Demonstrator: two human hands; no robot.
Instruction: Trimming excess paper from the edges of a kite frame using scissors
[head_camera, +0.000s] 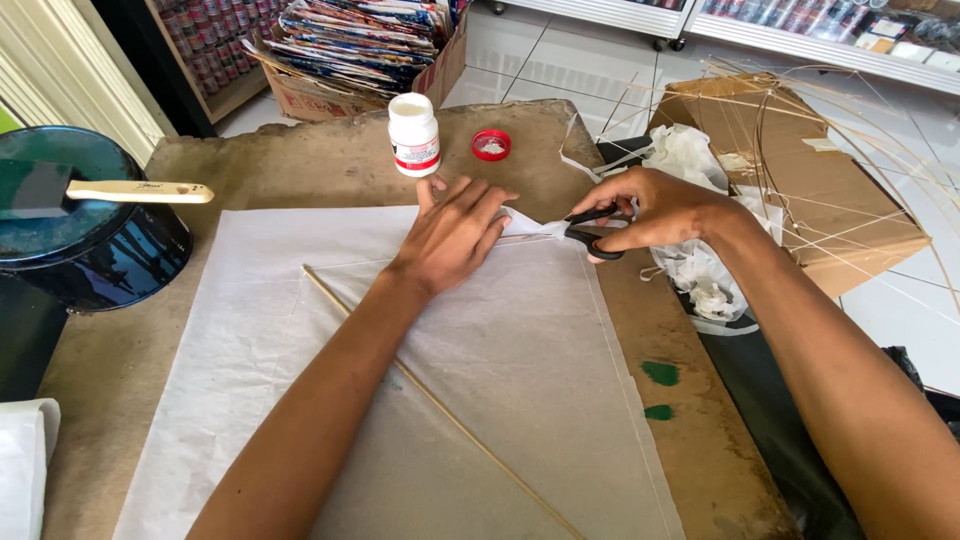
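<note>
Nearest, a thin stick (440, 405) runs diagonally under the white paper (500, 370) toward its far corner. Left hand (452, 235) lies flat, pinning that corner; right hand (655, 208), just right of it, grips black scissors (592, 232) whose blades point left at the paper tip.

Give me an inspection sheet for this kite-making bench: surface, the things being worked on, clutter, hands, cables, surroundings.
Surface: worn brown table, two green paint spots near its right edge.
Job's things: white paper sheet lying flat; thin bamboo stick diagonal across it; black-handled scissors at the paper's top corner.
Clutter: open white glue bottle, its red cap lying beside it; dark round tin with a brush handle across it.
Grippers: left hand pressed flat on the paper; right hand gripping the scissors.
Cables: nothing seen.
Surroundings: cardboard box with a bamboo frame over it, crumpled paper scraps, tiled floor.
</note>
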